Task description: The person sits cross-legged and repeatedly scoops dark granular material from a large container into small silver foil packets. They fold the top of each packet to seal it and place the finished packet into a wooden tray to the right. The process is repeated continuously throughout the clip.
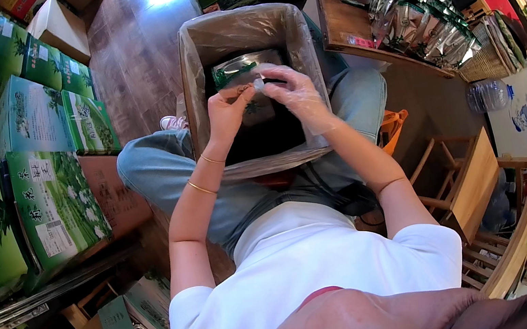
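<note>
A plastic-lined cardboard box [264,167] stands between my knees. Inside it, at the far end of dark contents, lies a clear and silver packet [262,108] with a green printed edge. Over the box, my bare left hand [229,113] pinches a small translucent piece of plastic [258,85] between thumb and finger. My right hand [295,89], in a thin clear plastic glove, has its fingertips at the same small piece. Whether that piece is part of the glove or separate, I cannot tell. Both hands hover above the packet.
Green printed cartons [59,197] are stacked at the left. A wooden tray [344,22] with many silver packets [421,20] stands at the upper right, near a woven basket [483,52]. A wooden stool [473,183] and an orange plastic object [393,128] are on the right.
</note>
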Motion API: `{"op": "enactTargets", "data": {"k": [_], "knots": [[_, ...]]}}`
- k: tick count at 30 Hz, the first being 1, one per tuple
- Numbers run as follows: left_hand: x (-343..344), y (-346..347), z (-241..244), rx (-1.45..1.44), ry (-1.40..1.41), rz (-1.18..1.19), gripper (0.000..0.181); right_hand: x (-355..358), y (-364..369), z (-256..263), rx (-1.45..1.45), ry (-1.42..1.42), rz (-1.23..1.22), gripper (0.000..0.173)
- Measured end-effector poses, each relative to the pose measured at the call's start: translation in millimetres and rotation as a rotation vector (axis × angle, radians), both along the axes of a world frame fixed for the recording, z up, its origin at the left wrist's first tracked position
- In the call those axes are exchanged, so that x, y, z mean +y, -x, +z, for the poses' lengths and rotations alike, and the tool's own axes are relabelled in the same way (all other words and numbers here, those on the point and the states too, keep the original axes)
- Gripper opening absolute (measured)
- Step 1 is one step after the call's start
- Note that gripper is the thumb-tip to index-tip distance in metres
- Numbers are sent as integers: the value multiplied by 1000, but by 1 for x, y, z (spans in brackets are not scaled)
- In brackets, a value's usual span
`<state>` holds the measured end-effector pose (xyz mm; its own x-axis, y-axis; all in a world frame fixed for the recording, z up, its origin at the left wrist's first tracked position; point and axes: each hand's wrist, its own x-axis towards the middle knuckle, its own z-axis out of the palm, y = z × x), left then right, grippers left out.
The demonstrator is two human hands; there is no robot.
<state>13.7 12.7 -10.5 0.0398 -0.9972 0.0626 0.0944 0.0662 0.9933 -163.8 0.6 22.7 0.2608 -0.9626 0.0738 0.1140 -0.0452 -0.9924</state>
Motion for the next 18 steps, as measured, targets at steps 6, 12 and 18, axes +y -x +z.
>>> {"op": "enactTargets", "data": {"k": [6, 12, 18], "knots": [[-2, -6, 31, -204, -28, -65, 18, -12, 6, -5, 427, 454, -48, 11], [-13, -34, 39, -799, 128, -305, 28, -10, 9, -10, 621, 621, 31, 9], [-7, -14, 5, -661, 55, 42, 26, 10, -8, -7, 452, 399, -266, 29]]}}
